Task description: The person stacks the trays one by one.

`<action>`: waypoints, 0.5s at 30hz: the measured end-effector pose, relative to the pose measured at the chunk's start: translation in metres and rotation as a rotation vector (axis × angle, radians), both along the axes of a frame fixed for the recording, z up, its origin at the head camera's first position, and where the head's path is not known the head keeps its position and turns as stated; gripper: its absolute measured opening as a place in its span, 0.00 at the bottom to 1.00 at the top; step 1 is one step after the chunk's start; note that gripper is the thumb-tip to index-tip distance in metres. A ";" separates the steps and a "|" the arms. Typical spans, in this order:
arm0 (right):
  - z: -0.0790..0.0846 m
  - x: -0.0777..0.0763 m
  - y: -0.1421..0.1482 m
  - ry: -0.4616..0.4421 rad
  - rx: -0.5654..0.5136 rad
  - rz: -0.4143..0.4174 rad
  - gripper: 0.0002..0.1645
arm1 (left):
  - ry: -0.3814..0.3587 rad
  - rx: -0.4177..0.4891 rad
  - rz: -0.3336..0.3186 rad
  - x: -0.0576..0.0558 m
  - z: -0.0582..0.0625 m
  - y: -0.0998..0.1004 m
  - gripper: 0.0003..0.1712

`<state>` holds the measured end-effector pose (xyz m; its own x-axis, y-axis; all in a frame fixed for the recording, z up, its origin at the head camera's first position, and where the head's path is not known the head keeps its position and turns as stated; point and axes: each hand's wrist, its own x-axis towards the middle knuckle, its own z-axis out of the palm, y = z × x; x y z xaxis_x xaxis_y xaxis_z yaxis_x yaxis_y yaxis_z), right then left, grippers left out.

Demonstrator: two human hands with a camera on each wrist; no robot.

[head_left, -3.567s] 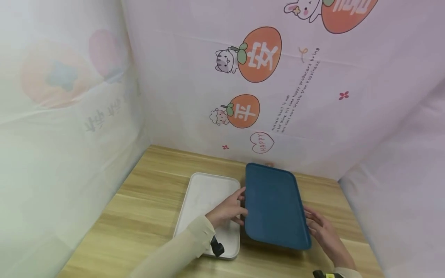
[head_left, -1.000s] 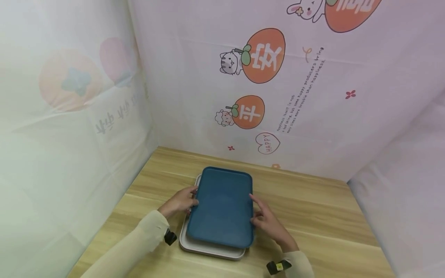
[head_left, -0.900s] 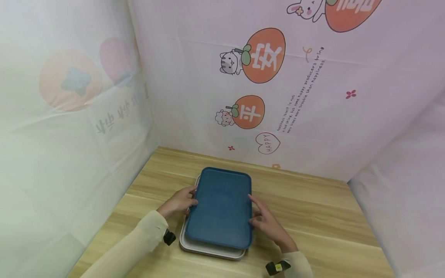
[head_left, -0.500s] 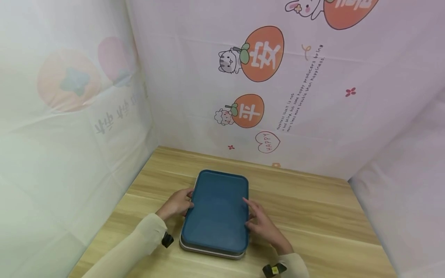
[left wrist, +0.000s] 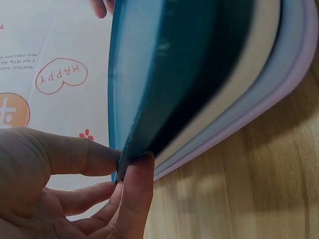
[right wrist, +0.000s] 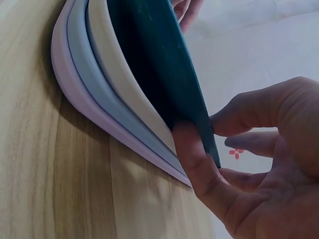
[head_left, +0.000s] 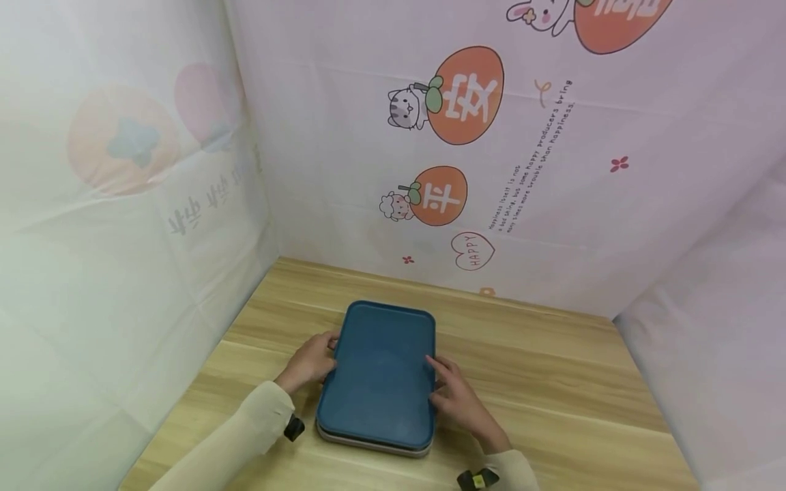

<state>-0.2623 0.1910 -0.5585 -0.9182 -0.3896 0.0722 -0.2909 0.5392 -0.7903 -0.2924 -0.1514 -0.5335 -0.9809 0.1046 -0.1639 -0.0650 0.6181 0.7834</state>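
Observation:
A dark blue rectangular tray lies over a stack of trays in the head view. My left hand pinches its left edge, thumb on top and fingers curled beneath. At the opposite edge, my right hand grips the rim the same way. Beneath the blue tray, the right wrist view shows a cream-white tray, a light blue tray and a lilac tray nested together. A dark gap separates the blue tray from the white one, and the lilac one sits lowest, on the wood.
The stack stands on a wood-grain table. A printed cloth hangs along the table's back edge, and pale cloth sides close in the left and right. Black wrist straps sit at both sleeves.
Both hands have carried the blue tray from the right of the white tray leftward over it, then lowered it. It now covers the white tray almost fully, with both hands still holding its edges.

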 end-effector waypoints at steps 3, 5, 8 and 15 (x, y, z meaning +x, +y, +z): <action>-0.001 0.001 -0.004 -0.004 0.012 -0.041 0.45 | 0.030 -0.065 -0.007 0.000 0.000 0.000 0.36; -0.002 0.001 -0.005 -0.010 0.020 -0.062 0.45 | 0.045 -0.099 -0.010 -0.001 0.000 0.000 0.36; -0.003 0.001 -0.007 -0.023 0.018 -0.081 0.46 | 0.059 -0.132 -0.018 -0.001 -0.001 0.000 0.36; -0.002 0.003 -0.010 -0.007 0.057 -0.091 0.46 | 0.066 -0.160 -0.031 0.000 -0.005 -0.001 0.35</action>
